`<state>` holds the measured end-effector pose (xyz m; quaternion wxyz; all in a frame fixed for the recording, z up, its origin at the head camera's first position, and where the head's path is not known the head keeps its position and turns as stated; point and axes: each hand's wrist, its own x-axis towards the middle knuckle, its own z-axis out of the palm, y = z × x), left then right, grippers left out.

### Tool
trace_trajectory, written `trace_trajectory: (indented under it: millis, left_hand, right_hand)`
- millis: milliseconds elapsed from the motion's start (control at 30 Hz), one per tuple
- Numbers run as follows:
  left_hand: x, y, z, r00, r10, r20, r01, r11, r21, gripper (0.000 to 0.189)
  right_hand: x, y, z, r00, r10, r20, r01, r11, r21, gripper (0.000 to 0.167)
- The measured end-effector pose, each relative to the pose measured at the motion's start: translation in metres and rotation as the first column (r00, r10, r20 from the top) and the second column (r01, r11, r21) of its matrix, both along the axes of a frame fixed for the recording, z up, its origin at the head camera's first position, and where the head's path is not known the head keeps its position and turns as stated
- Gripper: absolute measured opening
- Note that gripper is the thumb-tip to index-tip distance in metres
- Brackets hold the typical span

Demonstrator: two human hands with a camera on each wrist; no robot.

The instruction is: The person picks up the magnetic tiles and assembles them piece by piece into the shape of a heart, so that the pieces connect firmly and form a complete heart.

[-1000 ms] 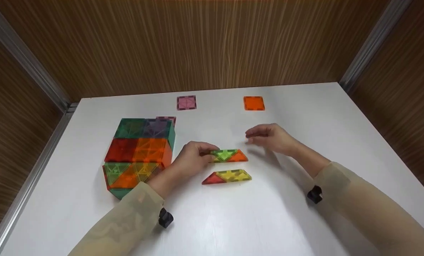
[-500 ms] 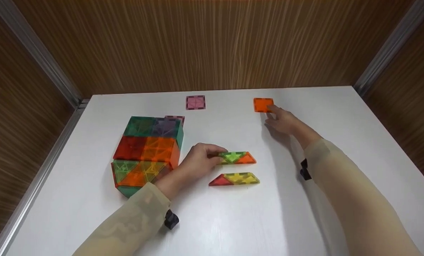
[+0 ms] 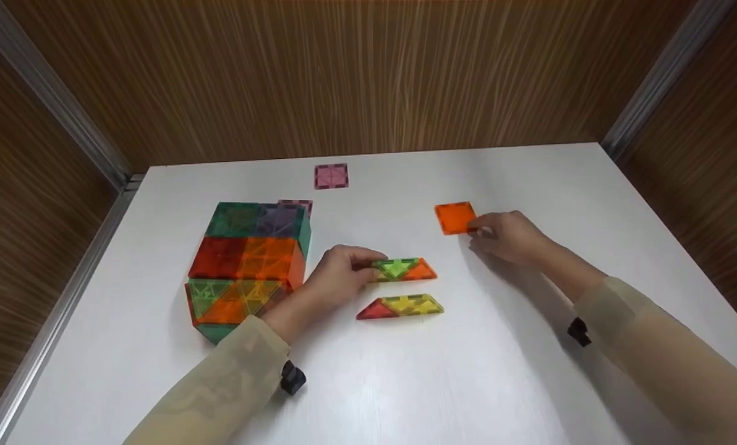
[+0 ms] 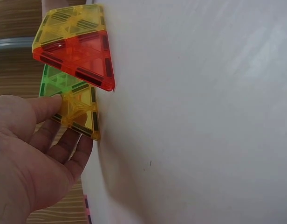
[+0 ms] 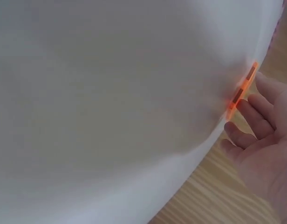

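In the head view, my left hand [image 3: 336, 277] pinches one end of a trapezoid strip of magnetic tiles [image 3: 399, 269] that stands on its long edge. The strip joins green, orange and yellow triangles; its yellow triangle [image 4: 80, 109] is between thumb and fingers in the left wrist view. In front of it stands a second strip [image 3: 402, 306], red and yellow, which no hand touches. Farther right, my right hand [image 3: 512, 237] pinches the near right corner of an orange square tile [image 3: 455, 218]. That tile appears almost edge-on, slightly tilted, beside the fingertips [image 5: 228, 126] in the right wrist view.
A block built of green, red, orange and other translucent tiles [image 3: 245, 259] stands left of my left forearm. One pink square tile [image 3: 331, 176] lies near the back edge; another [image 3: 297, 206] is partly hidden behind the block. Wood-grain walls [image 3: 368, 74] surround the white table [image 3: 393, 383].
My right hand has reached to the orange square tile at the back, taken hold of it and brought it nearer. The left hand keeps its hold on the strip.
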<state>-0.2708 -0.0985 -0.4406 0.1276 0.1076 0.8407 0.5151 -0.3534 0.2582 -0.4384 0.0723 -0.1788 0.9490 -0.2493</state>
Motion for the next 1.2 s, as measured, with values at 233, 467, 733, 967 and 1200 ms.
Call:
trace_trajectory:
  millis: [233, 467, 733, 967, 1200]
  left_hand:
    - [0.000, -0.003, -0.001, 1.000, 0.003, 0.005, -0.003, 1.000, -0.003, 0.026]
    - [-0.001, -0.006, 0.000, 0.999, 0.022, 0.032, -0.022, 1.000, -0.009, 0.028]
    - [-0.002, -0.001, -0.003, 1.000, 0.005, 0.004, -0.005, 1.000, -0.009, 0.028]
    - [-0.001, 0.000, -0.001, 1.000, -0.008, 0.003, 0.008, 1.000, 0.001, 0.027]
    - [-0.002, 0.000, 0.000, 1.000, -0.011, 0.015, 0.011, 1.000, 0.000, 0.028]
  right_hand:
    - [0.049, 0.010, 0.005, 0.994, 0.102, -0.045, -0.101, 0.995, 0.023, 0.028]
    - [0.047, -0.003, 0.007, 0.988, 0.152, 0.005, -0.152, 0.988, 0.041, 0.066]
    - [0.025, -0.011, 0.001, 0.983, 0.121, 0.136, -0.131, 0.989, 0.069, 0.082]
    - [0.041, -0.010, 0.004, 0.982, 0.169, 0.084, -0.177, 0.978, 0.109, 0.073]
    - [0.063, -0.015, 0.006, 0.962, 0.271, 0.022, -0.270, 0.962, -0.039, 0.073]
